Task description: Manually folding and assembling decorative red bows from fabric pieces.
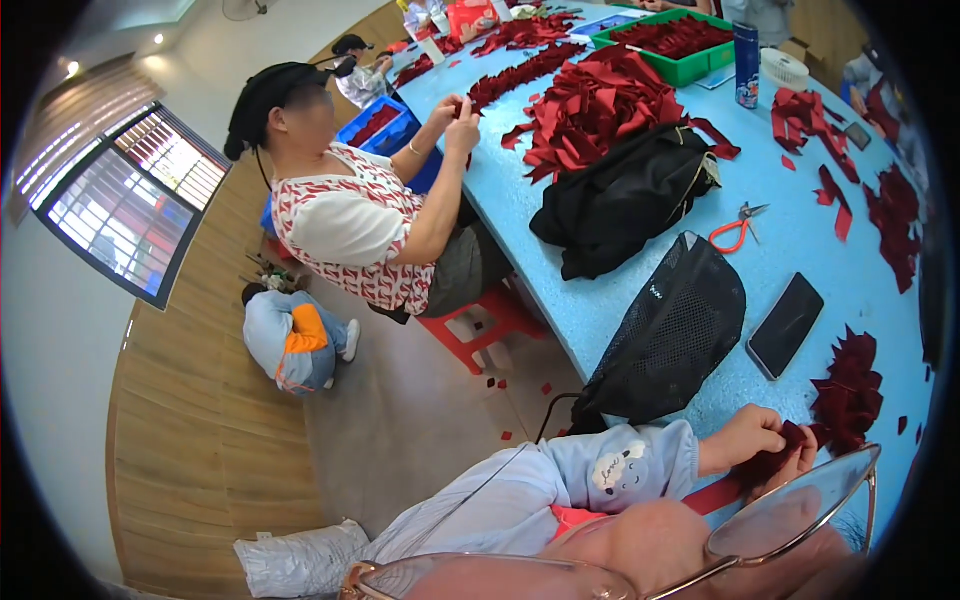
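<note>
Low on the right, my left hand (pixel 742 440), in a pale blue sleeve, pinches a dark red fabric piece (pixel 766 466) that looks like velvet. My right hand (pixel 801 456) has its fingers on the same piece; much of that hand is hidden behind a glasses lens. Beneath the hands a flatter red strip (pixel 716 495) shows in part. Just beyond my hands lies a bunched row of pointed dark red fabric pieces (pixel 848 388). A black phone (pixel 787 327) rests on the blue table (pixel 602 308), farther off than my hands.
A black mesh bag (pixel 680 335) and black cloth (pixel 620 200) lie along the table's left side. Red-handled snips (pixel 735 233) sit beyond the phone. Farther away are a red fabric heap (pixel 605 110), a blue can (pixel 746 68) and a green crate (pixel 672 70). A co-worker (pixel 350 205) sits left.
</note>
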The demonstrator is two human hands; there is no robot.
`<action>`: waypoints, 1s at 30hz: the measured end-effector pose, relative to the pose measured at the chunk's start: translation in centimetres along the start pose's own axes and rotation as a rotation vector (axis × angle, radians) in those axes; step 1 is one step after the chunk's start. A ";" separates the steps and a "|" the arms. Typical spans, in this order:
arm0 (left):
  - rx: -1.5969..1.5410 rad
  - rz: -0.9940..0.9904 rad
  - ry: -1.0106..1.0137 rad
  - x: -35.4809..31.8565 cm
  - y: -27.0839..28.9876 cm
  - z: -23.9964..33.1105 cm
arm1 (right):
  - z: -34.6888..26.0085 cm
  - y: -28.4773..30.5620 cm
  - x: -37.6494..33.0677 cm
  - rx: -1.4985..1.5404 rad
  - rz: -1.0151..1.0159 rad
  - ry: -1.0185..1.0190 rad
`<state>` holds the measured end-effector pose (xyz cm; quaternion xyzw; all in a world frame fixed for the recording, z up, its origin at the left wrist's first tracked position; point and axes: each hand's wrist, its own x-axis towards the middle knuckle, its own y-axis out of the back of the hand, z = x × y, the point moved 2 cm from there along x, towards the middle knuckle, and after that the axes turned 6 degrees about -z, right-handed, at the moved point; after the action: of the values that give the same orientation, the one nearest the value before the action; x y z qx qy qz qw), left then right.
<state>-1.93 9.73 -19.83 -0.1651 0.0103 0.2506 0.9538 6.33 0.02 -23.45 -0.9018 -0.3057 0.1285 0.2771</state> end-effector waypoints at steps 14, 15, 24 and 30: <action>0.067 -0.107 -0.046 -4.4 -2.4 0.4 | -2.9 -1.9 -5.4 -0.253 0.060 0.196; 0.164 -0.091 -0.124 -4.6 -1.8 0.3 | -2.3 -1.9 -5.4 -0.281 0.053 0.206; -0.053 -0.058 -0.031 -2.7 -0.5 -0.8 | -1.5 -2.6 -3.6 -0.362 0.101 0.234; 0.081 -0.069 -0.177 -0.8 -0.9 -1.7 | -2.6 -2.2 -2.5 -0.358 0.063 0.220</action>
<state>-2.09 8.04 -21.03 -0.1039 -0.0694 0.2306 0.9650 4.34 -1.19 -19.87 -0.9543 -0.2632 -0.0184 0.1402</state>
